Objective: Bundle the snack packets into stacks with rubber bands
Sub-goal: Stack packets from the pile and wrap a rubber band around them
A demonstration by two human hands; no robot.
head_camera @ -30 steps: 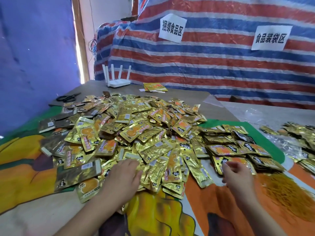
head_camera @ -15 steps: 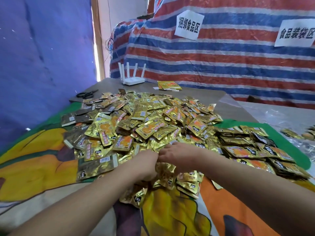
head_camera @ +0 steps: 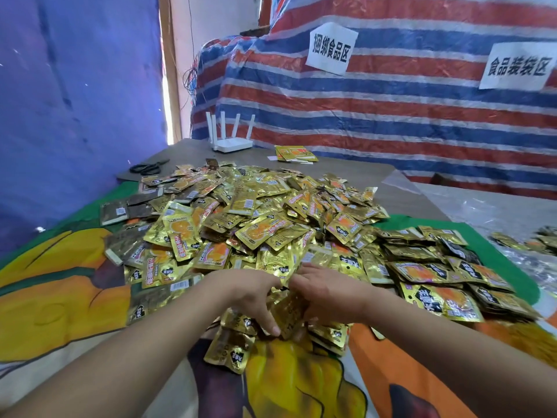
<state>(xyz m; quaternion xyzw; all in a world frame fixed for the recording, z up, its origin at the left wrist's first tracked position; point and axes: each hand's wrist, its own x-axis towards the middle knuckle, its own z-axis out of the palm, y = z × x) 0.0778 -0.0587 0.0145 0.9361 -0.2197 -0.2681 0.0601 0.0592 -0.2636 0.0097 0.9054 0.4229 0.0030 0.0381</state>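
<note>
Head view, present moment. A large heap of gold foil snack packets is spread over the middle of a table, part of which is covered by a printed cloth in orange, yellow and green. At the near edge of the heap, the left hand and the right hand are brought close together, and a small stack of packets is clasped between them. The left hand's fingers are curled over the stack from the left, with a fingertip seen at its lower edge; the right hand's fingers are wrapped round it from the right. Whether a rubber band is on the stack cannot be told. Loose packets lie just below the hands, one of them resting on the cloth beside the left forearm. To the right of the hands, packets are laid in overlapping rows, and more are seen at the far right edge on clear plastic film. At the far end of the table a white router is stood, with black scissors to its left and a flat yellow pack to its right. A striped tarpaulin bearing two paper signs is hung behind
</note>
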